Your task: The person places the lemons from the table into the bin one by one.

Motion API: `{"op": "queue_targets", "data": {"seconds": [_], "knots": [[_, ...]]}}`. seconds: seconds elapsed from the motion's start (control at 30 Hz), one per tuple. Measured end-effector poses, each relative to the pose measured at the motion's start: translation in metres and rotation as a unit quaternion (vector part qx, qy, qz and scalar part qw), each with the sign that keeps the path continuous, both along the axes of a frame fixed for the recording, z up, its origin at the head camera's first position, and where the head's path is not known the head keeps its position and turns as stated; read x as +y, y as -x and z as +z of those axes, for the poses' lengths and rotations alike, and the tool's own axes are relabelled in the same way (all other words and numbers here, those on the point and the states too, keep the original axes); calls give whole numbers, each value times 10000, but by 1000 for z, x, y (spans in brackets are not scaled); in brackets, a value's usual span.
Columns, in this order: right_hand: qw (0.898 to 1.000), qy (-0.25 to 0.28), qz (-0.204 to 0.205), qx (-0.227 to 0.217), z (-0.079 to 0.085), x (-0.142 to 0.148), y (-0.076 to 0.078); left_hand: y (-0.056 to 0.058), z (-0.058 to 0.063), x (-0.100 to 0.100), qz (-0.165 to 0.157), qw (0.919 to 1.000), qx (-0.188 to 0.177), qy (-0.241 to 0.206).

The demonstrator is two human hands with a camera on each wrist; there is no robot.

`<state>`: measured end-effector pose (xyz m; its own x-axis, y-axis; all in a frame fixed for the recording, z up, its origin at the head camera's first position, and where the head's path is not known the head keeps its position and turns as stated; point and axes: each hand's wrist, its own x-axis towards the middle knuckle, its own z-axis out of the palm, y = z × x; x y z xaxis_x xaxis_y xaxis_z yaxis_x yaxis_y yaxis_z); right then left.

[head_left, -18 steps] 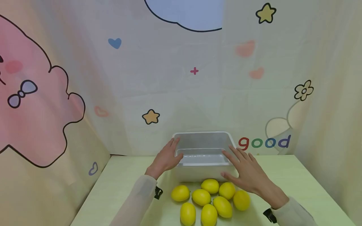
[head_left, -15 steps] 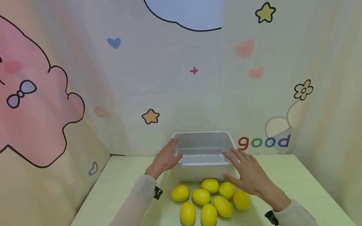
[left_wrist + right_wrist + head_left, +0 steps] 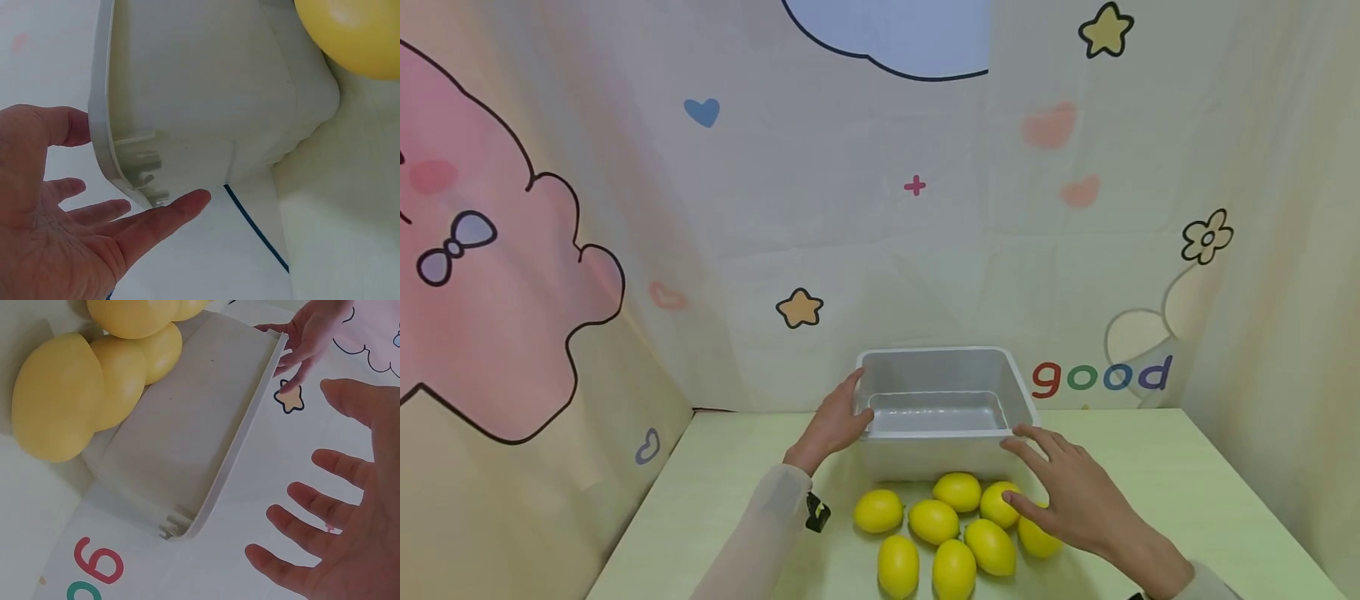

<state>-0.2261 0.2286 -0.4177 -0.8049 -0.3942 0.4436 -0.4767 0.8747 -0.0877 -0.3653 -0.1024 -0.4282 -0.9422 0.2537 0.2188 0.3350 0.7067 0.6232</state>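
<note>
A white rectangular bin point(image 3: 947, 458) stands at the back of the table, its top open and its grey inside bare. My left hand point(image 3: 831, 423) is at its left side, fingers fairly straight. In the left wrist view the thumb point(image 3: 72, 127) meets the rim and one finger extends along the outer wall. My right hand point(image 3: 1082, 492) hovers off the bin's front right corner, fingers spread and holding nothing. Several yellow lemons point(image 3: 933, 522) lie in front of the bin. The right hand partly covers the rightmost lemon point(image 3: 1037, 537) in the head view.
The pale green table point(image 3: 737, 500) reaches back to a hanging cloth point(image 3: 850, 208) printed with stars and hearts, right behind the bin. More cloth hangs on both sides.
My right hand has drawn back toward me and slightly right, away from the bin's right rim. My left hand has shifted slightly left at the rim. Bin and lemons stay put.
</note>
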Motion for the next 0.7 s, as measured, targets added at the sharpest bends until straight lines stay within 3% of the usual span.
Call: {"op": "queue_targets", "data": {"seconds": [0.37, 0.7], "knots": [[9936, -36, -150, -1122, -5, 6, -7, 6, -6, -1, 44, 9971, -393, -651], [9804, 17, -204, -1961, -31, 20, -1, 12, -12, -2, 44, 9838, -1118, -1399]]}}
